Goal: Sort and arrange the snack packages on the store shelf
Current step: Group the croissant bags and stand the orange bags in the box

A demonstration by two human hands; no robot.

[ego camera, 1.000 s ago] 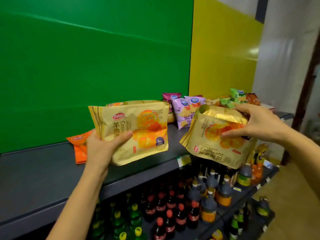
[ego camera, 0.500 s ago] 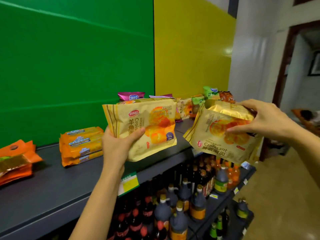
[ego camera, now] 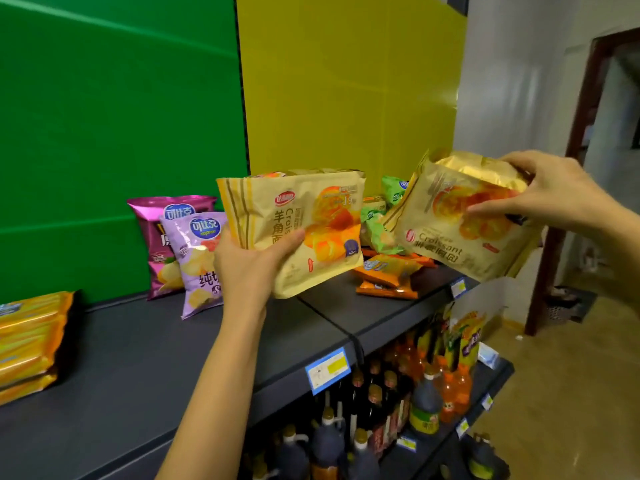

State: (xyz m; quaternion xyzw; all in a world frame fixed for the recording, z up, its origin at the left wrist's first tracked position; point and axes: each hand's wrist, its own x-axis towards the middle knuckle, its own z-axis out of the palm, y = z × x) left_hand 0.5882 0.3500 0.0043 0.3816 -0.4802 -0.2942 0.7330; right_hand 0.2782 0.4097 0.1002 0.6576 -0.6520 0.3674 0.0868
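My left hand grips a yellow croissant bag by its lower left part, holding it upright above the dark grey shelf. My right hand holds a second yellow croissant bag by its upper right corner, tilted, out past the shelf's front right end. Two chip bags stand against the green back panel, a magenta one and a lilac one in front of it. Green packets and orange packets lie in a heap between the two croissant bags.
A stack of orange-yellow biscuit packs lies at the shelf's left end. Price tags hang on the shelf's front edge. Below, a lower shelf holds dark and orange bottles. A doorway opens at the right.
The view has swung right: the biscuit stack now sits at the far left and the chip bags are in sight. Both hands still hold their croissant bags, slightly further apart.
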